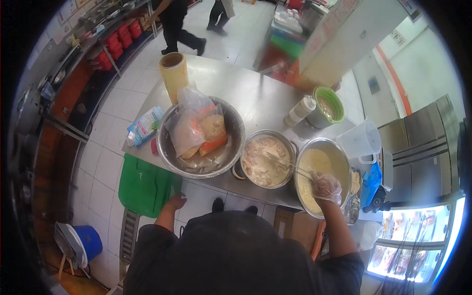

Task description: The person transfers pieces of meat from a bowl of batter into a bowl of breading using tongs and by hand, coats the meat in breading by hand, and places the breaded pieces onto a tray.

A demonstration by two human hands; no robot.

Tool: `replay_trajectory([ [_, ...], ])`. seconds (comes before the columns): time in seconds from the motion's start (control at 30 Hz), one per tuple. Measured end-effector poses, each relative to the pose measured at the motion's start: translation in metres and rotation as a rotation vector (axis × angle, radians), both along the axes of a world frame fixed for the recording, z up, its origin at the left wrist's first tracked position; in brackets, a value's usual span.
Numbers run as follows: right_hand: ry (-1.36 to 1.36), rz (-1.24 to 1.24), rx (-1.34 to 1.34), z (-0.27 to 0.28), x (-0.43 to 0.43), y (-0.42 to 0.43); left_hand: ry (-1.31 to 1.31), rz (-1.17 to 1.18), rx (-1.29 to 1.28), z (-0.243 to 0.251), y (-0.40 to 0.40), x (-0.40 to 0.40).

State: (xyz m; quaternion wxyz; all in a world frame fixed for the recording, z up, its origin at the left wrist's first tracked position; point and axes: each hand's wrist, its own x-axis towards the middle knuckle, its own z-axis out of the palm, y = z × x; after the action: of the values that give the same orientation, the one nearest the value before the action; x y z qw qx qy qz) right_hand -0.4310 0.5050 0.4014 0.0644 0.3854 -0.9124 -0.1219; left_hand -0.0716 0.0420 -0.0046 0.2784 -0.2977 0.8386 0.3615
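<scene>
My right hand (327,187), in a clear plastic glove, grips the handle end of metal tongs (294,169) above a steel bowl (346,162) of pale flour. The tongs reach left into a steel pot (247,175), where pale meat pieces (266,156) lie in a milky liquid; whether the tips hold a piece is unclear. My bare left hand (177,201) hangs low before the table edge, beside a green bin lid (145,186). Nothing shows clearly in it, and its fingers are hard to make out. Left of the pot, a large steel basin (238,147) contains filled plastic bags (188,136).
On the steel table (236,88) stand a wrap roll (173,73), a carton (145,125), a squeeze bottle (300,110), a green strainer (333,105) and a clear jug (359,138). A cardboard box (295,225) sits below. Two people (177,25) are beyond the table.
</scene>
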Motion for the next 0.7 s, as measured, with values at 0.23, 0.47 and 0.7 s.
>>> replay_trajectory([
  [0.23,-0.368,-0.439,-0.361,0.005,0.034,0.011,0.057,-0.024,0.030,-0.015,0.000,0.007],
  [0.47,-0.555,-0.669,-0.804,-0.020,0.053,0.034,-0.324,0.004,-0.056,-0.023,-0.010,0.084],
  [0.7,-0.564,-0.667,-0.803,0.005,0.063,0.027,-0.236,0.032,-0.054,-0.013,-0.006,0.065],
])
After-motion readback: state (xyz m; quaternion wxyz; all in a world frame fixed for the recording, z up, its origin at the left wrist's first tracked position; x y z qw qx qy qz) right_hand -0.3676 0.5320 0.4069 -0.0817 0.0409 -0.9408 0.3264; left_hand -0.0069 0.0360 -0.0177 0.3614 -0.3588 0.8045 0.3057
